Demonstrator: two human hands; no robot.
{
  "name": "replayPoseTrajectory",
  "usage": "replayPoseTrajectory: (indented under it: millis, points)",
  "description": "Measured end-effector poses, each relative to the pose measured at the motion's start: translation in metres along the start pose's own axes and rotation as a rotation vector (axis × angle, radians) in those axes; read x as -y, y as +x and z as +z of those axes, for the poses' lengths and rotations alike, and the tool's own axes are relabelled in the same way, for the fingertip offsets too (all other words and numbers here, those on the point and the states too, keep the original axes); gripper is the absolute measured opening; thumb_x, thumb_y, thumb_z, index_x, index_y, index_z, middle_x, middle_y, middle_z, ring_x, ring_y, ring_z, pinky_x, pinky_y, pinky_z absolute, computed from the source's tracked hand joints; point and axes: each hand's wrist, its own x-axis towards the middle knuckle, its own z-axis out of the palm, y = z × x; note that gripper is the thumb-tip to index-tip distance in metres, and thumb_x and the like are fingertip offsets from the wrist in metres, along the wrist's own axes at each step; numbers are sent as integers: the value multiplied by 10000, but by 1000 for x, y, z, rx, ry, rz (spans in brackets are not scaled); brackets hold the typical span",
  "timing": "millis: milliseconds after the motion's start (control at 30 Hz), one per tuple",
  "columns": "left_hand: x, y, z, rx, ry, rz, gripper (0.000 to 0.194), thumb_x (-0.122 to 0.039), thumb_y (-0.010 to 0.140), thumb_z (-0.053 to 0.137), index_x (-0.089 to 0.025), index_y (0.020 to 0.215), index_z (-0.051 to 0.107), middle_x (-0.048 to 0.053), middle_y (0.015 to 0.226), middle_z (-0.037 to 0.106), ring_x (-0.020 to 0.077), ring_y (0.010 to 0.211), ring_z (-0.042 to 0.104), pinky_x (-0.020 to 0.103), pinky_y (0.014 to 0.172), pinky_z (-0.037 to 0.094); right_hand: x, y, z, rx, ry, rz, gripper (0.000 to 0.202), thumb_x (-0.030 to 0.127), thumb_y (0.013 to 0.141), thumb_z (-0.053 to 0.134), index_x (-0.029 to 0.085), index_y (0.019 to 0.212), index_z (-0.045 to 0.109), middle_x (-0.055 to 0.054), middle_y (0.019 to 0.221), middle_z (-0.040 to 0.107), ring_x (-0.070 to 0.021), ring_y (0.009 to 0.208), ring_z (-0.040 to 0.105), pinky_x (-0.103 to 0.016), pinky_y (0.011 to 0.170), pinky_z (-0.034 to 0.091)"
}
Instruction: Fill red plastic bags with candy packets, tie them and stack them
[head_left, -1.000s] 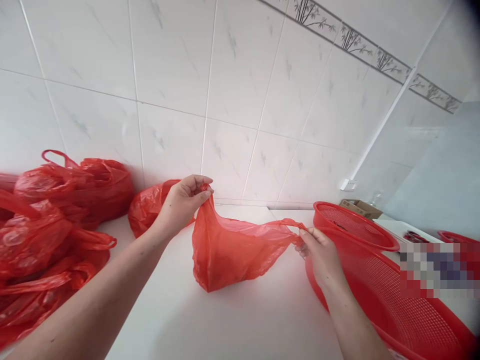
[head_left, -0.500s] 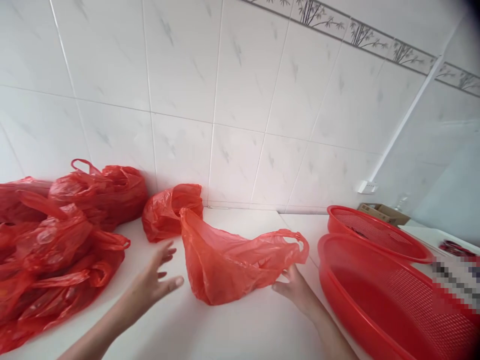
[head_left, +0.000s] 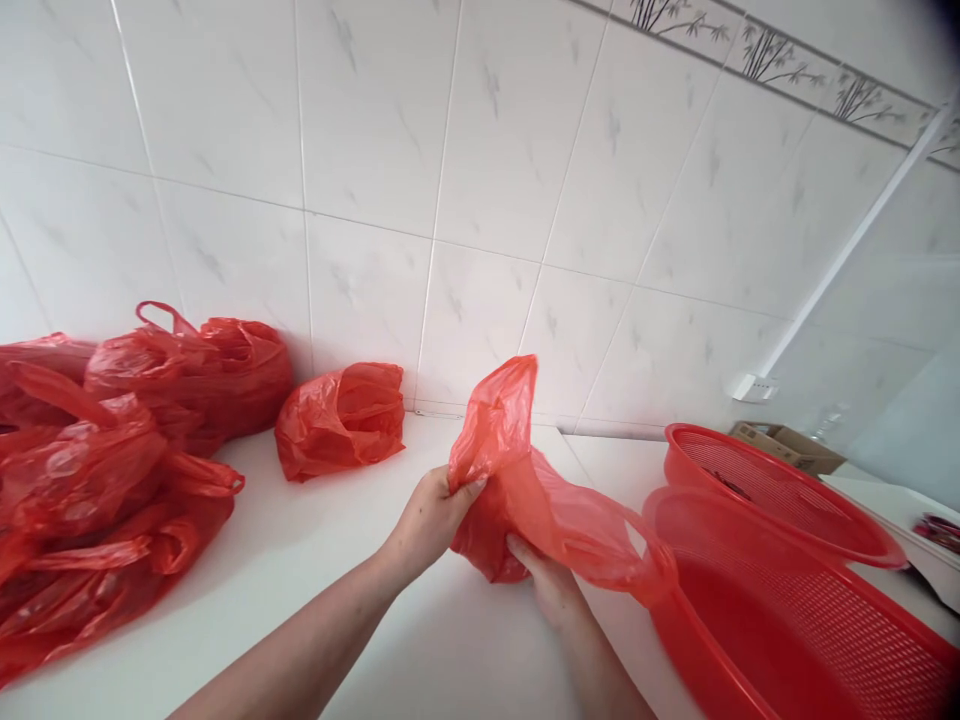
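Note:
A thin red plastic bag (head_left: pixel 510 500) is held up over the white table, its top standing up and its looped handle trailing right over the rim of a red basket (head_left: pixel 712 650). My left hand (head_left: pixel 431 520) pinches the bag's left side between thumb and fingers. Lower down, my right hand (head_left: pixel 551 585) grips the bag from below, its thumb in front and its other fingers hidden by the plastic. Another crumpled red bag (head_left: pixel 337 425) lies behind and to the left, apart from both hands.
Several filled red bags (head_left: pixel 112 460) are heaped at the left. A second red mesh basket (head_left: pixel 787 490) stands at the right, with a cardboard box (head_left: pixel 795 450) behind it. A white tiled wall (head_left: pixel 367 290) with a socket (head_left: pixel 755 388) closes off the back of the table.
Both hands have closed on the bag; the left was open and apart from it. The bag has been lifted and gathered, and has shifted right. The view has turned slightly.

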Motion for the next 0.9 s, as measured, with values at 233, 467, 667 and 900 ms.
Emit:
replayPoseTrajectory:
  millis: [233,467,667,900]
  points:
    - [2,4,-14,148,-140,-29,282,-353,746,708,-171,952,644,86,906,706,285,867,669,378,761,519,37,-2,-4,119,197,20,723,544,598,775,329,1245,538,-87,1259,594,-328,1132,555,-482,904,485]
    - [4,18,-17,335,-533,-143,469,-293,722,755,-186,1155,610,133,1098,681,307,995,653,417,881,492,75,31,13,68,99,133,451,494,636,782,215,975,678,-108,1013,703,-304,964,643,-440,839,516]
    - [19,37,-9,131,-722,-246,245,-312,759,715,-172,956,675,94,936,731,272,910,687,370,841,517,93,62,4,-75,510,51,280,432,745,696,326,1002,663,0,1197,642,-238,1134,573,-395,898,501]
    - [55,53,-6,-13,-836,-332,256,-402,829,601,-157,873,663,84,843,732,267,891,688,351,808,529,70,78,3,13,662,246,523,448,739,683,210,454,315,76,446,251,-69,399,253,-213,397,286]
